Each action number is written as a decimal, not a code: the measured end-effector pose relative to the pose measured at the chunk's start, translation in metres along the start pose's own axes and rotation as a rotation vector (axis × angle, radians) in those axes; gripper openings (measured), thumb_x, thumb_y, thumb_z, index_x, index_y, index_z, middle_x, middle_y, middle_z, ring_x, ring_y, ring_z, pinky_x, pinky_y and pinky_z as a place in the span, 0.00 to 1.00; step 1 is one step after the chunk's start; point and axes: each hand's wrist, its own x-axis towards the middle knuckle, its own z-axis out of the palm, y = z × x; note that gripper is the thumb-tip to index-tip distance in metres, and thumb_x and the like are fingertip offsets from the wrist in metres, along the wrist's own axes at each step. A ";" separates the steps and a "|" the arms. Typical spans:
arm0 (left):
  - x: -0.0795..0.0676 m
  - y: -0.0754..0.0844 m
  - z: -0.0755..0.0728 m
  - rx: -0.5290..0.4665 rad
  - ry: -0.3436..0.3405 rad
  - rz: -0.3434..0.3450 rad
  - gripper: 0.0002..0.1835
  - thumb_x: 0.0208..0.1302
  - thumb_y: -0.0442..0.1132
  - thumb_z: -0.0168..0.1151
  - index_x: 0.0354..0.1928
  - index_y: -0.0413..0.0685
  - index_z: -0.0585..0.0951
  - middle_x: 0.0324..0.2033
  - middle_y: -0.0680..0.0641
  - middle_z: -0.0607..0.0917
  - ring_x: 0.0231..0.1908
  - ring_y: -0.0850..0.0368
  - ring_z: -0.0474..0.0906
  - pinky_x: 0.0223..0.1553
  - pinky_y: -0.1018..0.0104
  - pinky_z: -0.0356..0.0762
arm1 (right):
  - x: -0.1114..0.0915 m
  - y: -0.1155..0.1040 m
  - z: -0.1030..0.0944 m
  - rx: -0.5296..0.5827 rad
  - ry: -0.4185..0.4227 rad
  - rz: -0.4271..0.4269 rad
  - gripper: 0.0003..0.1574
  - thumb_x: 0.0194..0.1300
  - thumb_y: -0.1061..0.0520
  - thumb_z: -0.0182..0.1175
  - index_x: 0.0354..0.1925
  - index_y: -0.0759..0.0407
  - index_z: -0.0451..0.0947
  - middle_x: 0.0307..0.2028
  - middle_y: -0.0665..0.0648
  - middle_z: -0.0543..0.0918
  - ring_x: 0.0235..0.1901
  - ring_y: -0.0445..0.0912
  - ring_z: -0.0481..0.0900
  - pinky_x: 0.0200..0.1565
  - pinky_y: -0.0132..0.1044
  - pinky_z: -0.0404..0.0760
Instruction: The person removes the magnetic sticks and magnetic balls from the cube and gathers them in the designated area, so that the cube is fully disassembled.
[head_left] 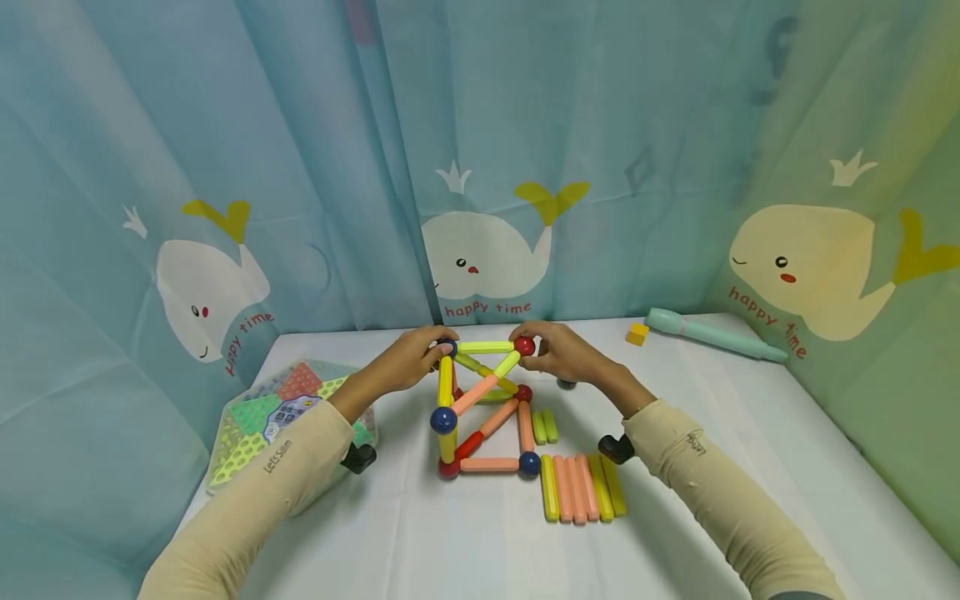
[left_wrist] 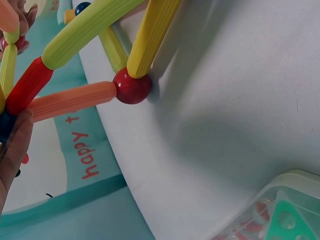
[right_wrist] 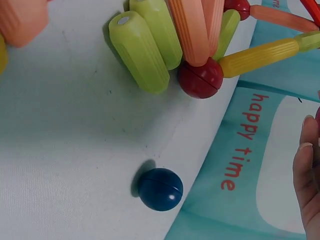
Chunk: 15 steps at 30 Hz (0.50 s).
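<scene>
Currently my left hand [head_left: 408, 362] pinches the top blue ball [head_left: 450, 345], my right hand [head_left: 566, 353] the top red ball [head_left: 525, 346], fingers nearly closed. Rod-and-ball frame [head_left: 476, 395] stands on white table [head_left: 360, 533]. Likely light, rods [head_left: 490, 464] stiff, easily pulled apart; grip at balls.

"What do we see on the white tabletop [head_left: 420, 542]?"

"On the left we have a clear plastic box [left_wrist: 300, 175]; mid-table stands an open frame of pink, yellow, lime and red rods with glossy balls [head_left: 477, 395]."

"And to its right?"

"We find two short lime rods [head_left: 539, 428], a row of yellow and pink rods [head_left: 577, 490], a shiny dark-blue ball [right_wrist: 160, 189], a small orange-yellow block [head_left: 637, 334] and a long mint-green tube [head_left: 712, 335]."
</scene>
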 end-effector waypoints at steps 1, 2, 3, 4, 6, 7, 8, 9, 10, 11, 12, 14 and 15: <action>0.000 0.000 0.000 0.004 0.000 0.004 0.17 0.80 0.42 0.48 0.63 0.44 0.76 0.48 0.44 0.82 0.40 0.56 0.83 0.44 0.65 0.84 | 0.000 0.000 0.000 -0.013 -0.003 -0.003 0.22 0.65 0.60 0.67 0.56 0.60 0.79 0.47 0.58 0.82 0.26 0.44 0.75 0.29 0.34 0.78; 0.000 0.000 0.000 0.006 0.000 0.008 0.17 0.80 0.42 0.48 0.63 0.43 0.76 0.48 0.44 0.82 0.40 0.57 0.83 0.43 0.65 0.84 | 0.000 0.001 0.000 -0.025 -0.006 -0.009 0.21 0.65 0.60 0.67 0.56 0.61 0.78 0.47 0.58 0.82 0.27 0.44 0.75 0.29 0.34 0.78; 0.000 0.000 0.000 0.007 0.000 0.011 0.17 0.80 0.42 0.48 0.63 0.43 0.76 0.48 0.44 0.83 0.39 0.57 0.83 0.43 0.65 0.84 | 0.000 0.001 0.000 -0.035 -0.009 -0.015 0.21 0.65 0.60 0.66 0.56 0.61 0.79 0.47 0.57 0.83 0.26 0.43 0.75 0.29 0.34 0.78; 0.000 0.000 0.000 0.008 0.000 0.014 0.18 0.80 0.42 0.48 0.63 0.43 0.75 0.48 0.44 0.82 0.39 0.57 0.83 0.43 0.65 0.84 | 0.000 0.002 0.000 -0.044 -0.012 -0.021 0.22 0.65 0.60 0.66 0.57 0.61 0.78 0.46 0.57 0.83 0.26 0.43 0.75 0.29 0.34 0.78; 0.000 0.000 0.000 0.008 0.000 0.016 0.18 0.79 0.42 0.48 0.63 0.42 0.75 0.48 0.44 0.82 0.39 0.56 0.83 0.43 0.65 0.84 | 0.001 0.002 -0.001 -0.053 -0.015 -0.030 0.22 0.65 0.60 0.66 0.57 0.62 0.79 0.46 0.57 0.83 0.26 0.43 0.75 0.29 0.34 0.78; 0.000 -0.001 0.000 0.008 0.000 0.016 0.18 0.80 0.42 0.48 0.63 0.42 0.75 0.48 0.44 0.82 0.39 0.56 0.83 0.43 0.65 0.84 | 0.001 0.002 -0.001 -0.055 -0.017 -0.032 0.22 0.65 0.60 0.67 0.56 0.62 0.79 0.46 0.57 0.83 0.25 0.43 0.75 0.29 0.34 0.78; 0.000 -0.001 0.000 0.006 -0.001 0.016 0.18 0.80 0.42 0.48 0.63 0.42 0.75 0.48 0.44 0.82 0.40 0.54 0.83 0.43 0.65 0.84 | 0.001 0.002 -0.001 -0.058 -0.020 -0.035 0.21 0.65 0.59 0.67 0.56 0.62 0.79 0.45 0.57 0.83 0.25 0.43 0.75 0.29 0.34 0.78; 0.001 -0.001 0.000 0.002 -0.001 0.015 0.18 0.80 0.42 0.48 0.63 0.41 0.75 0.48 0.44 0.82 0.40 0.52 0.84 0.43 0.65 0.84 | 0.001 0.001 -0.002 -0.059 -0.022 -0.038 0.21 0.65 0.59 0.67 0.56 0.62 0.79 0.45 0.57 0.83 0.26 0.43 0.75 0.29 0.34 0.78; 0.001 -0.001 0.000 0.000 -0.002 0.013 0.18 0.80 0.42 0.48 0.63 0.42 0.75 0.48 0.44 0.82 0.41 0.51 0.84 0.43 0.64 0.84 | 0.001 0.001 -0.002 -0.060 -0.024 -0.041 0.21 0.65 0.59 0.67 0.56 0.62 0.79 0.45 0.56 0.83 0.26 0.44 0.76 0.29 0.34 0.78; 0.001 -0.001 0.000 -0.001 -0.002 0.011 0.18 0.80 0.42 0.48 0.63 0.42 0.75 0.48 0.43 0.82 0.41 0.50 0.84 0.43 0.64 0.84 | 0.001 0.000 -0.003 -0.062 -0.026 -0.043 0.21 0.65 0.59 0.67 0.55 0.62 0.79 0.44 0.56 0.83 0.27 0.44 0.76 0.30 0.34 0.78; 0.001 -0.001 0.000 -0.002 -0.002 0.008 0.18 0.79 0.42 0.49 0.63 0.42 0.75 0.48 0.43 0.82 0.42 0.50 0.84 0.43 0.64 0.84 | 0.002 0.000 -0.003 -0.069 -0.028 -0.046 0.20 0.65 0.59 0.67 0.55 0.62 0.79 0.44 0.56 0.83 0.29 0.45 0.77 0.31 0.34 0.79; 0.001 -0.001 0.000 -0.002 -0.001 0.004 0.17 0.79 0.41 0.49 0.63 0.43 0.75 0.48 0.43 0.82 0.42 0.50 0.84 0.43 0.64 0.84 | 0.002 -0.001 -0.003 -0.074 -0.032 -0.049 0.20 0.65 0.59 0.67 0.54 0.61 0.79 0.44 0.56 0.83 0.30 0.47 0.77 0.32 0.35 0.79; 0.001 -0.001 0.000 0.000 -0.001 0.003 0.17 0.79 0.41 0.49 0.63 0.44 0.75 0.48 0.43 0.82 0.41 0.51 0.84 0.43 0.65 0.84 | 0.002 -0.001 -0.003 -0.078 -0.032 -0.051 0.19 0.65 0.59 0.67 0.54 0.61 0.79 0.44 0.56 0.83 0.32 0.47 0.77 0.33 0.35 0.79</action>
